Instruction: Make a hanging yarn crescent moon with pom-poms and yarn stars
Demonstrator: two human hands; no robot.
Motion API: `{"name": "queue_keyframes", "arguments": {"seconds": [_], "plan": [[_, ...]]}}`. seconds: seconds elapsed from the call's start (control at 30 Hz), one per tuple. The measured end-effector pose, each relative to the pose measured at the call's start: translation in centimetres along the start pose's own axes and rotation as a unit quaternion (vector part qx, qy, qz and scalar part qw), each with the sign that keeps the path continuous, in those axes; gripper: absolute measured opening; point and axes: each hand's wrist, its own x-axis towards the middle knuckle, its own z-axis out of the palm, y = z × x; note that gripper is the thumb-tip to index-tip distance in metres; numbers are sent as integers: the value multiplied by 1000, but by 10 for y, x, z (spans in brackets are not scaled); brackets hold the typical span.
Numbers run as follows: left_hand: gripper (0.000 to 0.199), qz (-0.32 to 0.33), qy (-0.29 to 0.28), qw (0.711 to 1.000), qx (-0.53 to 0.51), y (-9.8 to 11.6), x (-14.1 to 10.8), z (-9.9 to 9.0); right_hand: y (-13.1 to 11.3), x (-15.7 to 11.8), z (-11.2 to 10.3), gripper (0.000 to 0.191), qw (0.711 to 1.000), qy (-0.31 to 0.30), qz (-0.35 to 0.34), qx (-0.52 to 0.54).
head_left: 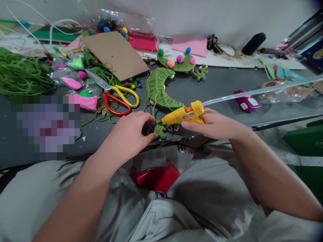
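My right hand (pixel 212 123) is wrapped round a yellow glue gun (pixel 183 114), with a long clear glue stick (pixel 227 97) running out of its back to the right. The gun's nozzle points left and meets a small green yarn piece (pixel 159 130) near the table's front edge. My left hand (pixel 137 129) pinches that piece from the left between thumb and fingers. Just behind the gun lies a green yarn-wrapped crescent (pixel 160 89). Scissors (pixel 118 97) with red and yellow handles rest left of the crescent.
A brown cardboard piece (pixel 116 55), a second crescent with pompoms (pixel 180 62) and pink sheets (pixel 190 45) lie farther back. Green yarn (pixel 24 74) and bagged clay (pixel 84 102) are at left, a purple packet (pixel 247 101) at right. A red stool (pixel 158 178) is below.
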Motion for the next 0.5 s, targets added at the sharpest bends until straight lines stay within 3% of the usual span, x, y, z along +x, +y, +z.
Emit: {"name": "queue_keyframes", "arguments": {"seconds": [0.5], "plan": [[31,-13,-12,1000,22,4,0,-2,-4,6,-1,59,999,-6,32,-28]]}}
